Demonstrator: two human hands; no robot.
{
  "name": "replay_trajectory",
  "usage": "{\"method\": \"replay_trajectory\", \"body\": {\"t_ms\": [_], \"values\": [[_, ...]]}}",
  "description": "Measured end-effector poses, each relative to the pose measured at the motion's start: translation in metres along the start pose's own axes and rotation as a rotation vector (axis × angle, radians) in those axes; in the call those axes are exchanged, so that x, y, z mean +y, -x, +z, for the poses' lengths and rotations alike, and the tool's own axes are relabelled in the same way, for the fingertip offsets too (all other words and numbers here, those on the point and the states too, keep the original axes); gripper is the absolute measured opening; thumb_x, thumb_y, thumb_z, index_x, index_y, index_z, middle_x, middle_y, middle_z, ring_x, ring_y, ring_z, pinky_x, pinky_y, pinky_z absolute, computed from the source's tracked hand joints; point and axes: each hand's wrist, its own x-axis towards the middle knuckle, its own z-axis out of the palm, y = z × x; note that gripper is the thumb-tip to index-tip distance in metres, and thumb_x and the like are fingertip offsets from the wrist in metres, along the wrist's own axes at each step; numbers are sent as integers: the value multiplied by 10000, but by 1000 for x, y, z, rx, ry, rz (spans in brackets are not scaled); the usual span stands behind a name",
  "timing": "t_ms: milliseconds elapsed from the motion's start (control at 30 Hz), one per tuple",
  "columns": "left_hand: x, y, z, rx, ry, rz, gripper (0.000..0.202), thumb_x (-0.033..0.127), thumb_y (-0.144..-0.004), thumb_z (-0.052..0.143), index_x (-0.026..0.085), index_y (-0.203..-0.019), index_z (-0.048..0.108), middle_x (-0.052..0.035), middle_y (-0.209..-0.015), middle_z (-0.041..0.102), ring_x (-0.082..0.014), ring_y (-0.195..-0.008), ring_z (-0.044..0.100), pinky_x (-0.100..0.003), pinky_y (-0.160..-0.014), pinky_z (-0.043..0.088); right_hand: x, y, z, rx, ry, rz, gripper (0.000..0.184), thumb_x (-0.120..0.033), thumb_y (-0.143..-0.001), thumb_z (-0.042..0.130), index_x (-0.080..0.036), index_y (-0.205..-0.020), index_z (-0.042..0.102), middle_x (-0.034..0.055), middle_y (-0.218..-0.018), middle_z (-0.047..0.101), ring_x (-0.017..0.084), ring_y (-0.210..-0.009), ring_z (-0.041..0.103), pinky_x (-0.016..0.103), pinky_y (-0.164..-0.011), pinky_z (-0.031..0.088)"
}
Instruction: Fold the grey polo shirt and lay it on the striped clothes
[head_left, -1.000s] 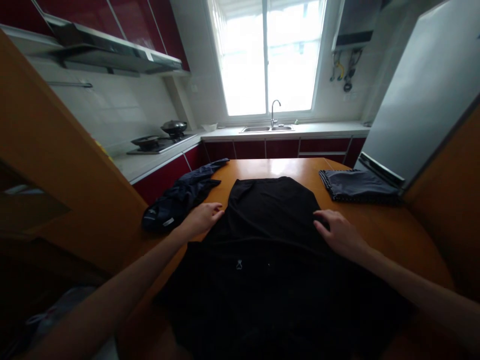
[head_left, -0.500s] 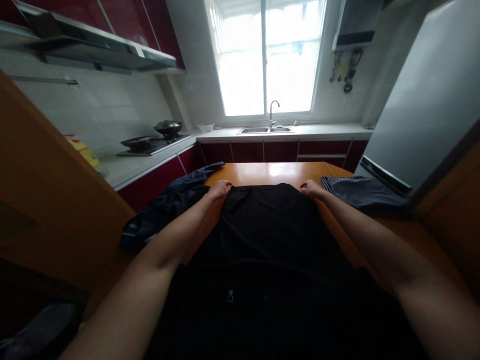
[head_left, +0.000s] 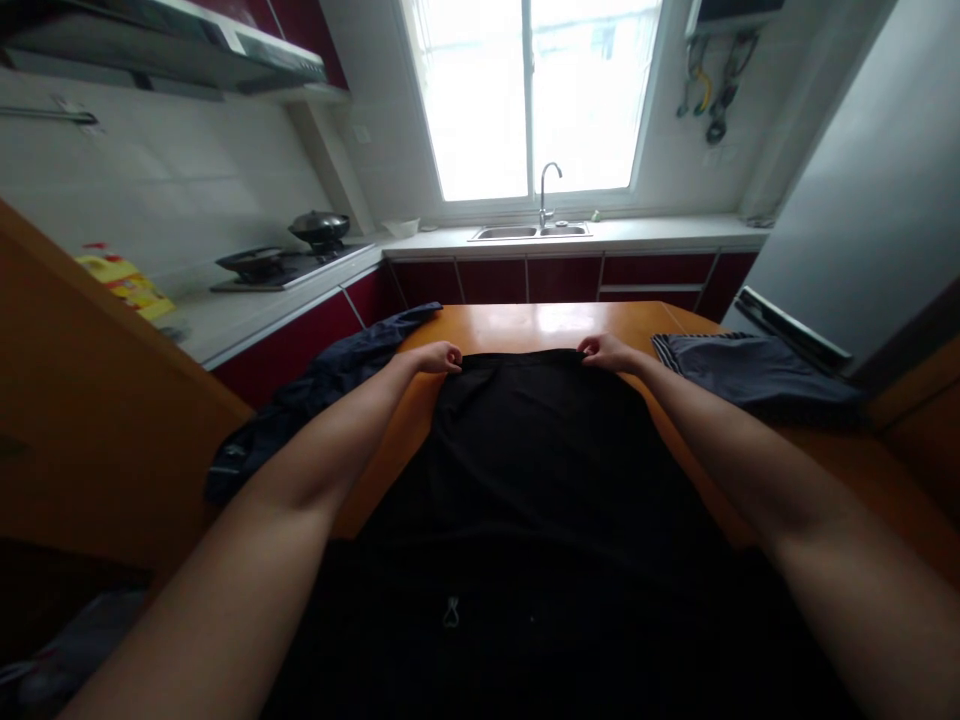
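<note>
A black garment [head_left: 525,430] lies spread on the orange wooden table [head_left: 540,322], with a straight, band-like edge on its far side. My left hand [head_left: 441,357] pinches the far left corner of that edge. At the far right end, my right hand [head_left: 601,352] grips the same edge between thumb and fingers. The band runs fairly taut between both hands. Toward me the cloth blends into my own dark top, so its near end and exact kind cannot be made out.
Dark blue clothing [head_left: 322,375] lies along the table's left side. Folded grey cloth [head_left: 742,365] with a striped edge rests at the right, near the fridge [head_left: 847,190]. Beyond are a sink [head_left: 510,233], a stove with a lidded pan [head_left: 321,228], and a yellow bottle [head_left: 124,283].
My right hand has moved inward to the left along the far edge and now grips it. The left hand stays at its corner. The view has tilted down slightly.
</note>
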Motion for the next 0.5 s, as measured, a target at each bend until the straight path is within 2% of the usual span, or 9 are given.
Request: {"method": "replay_trajectory", "body": {"t_ms": [100,200,367,433,500], "values": [[3,2,-10,-35,-72,-10,195,335,-584,807,225,-724,730,1,-684,681,-185,-732,636,-228,-666,441,-3,2,-6,-79,136,-15,204,-201,-753,734,-154,-951,744,18,-820,687,152,-737,634,236,-696,504],[6,6,-25,-35,-123,-18,144,273,-581,811,222,-621,682,-4,-620,640,-208,-753,632,-247,-686,432,-6,9,-21,-137,209,-17,107,-175,-687,790,-172,-780,738,30,-778,676,193,-783,644,288,-757,513],[5,14,-53,24,-122,-24,135,239,-714,755,120,-737,695,-20,-693,633,-183,-823,599,-229,-773,413,-8,21,-56,-132,507,-99,152,-192,-627,875,-205,-661,727,99,-963,691,345,-1131,583,454,-952,479],[4,17,-63,58,-96,-31,147,254,-745,741,115,-758,697,-13,-702,618,-174,-829,591,-214,-773,404,-6,22,-70,-127,520,-109,179,-204,-613,896,-209,-632,718,91,-958,689,348,-1149,573,461,-980,470],[2,19,-72,115,-57,-58,145,282,-732,752,147,-740,698,-4,-680,594,-183,-816,597,-218,-748,404,-3,20,-85,-97,452,-112,197,-191,-611,896,-203,-607,700,72,-891,682,310,-1086,600,422,-978,478]]}}
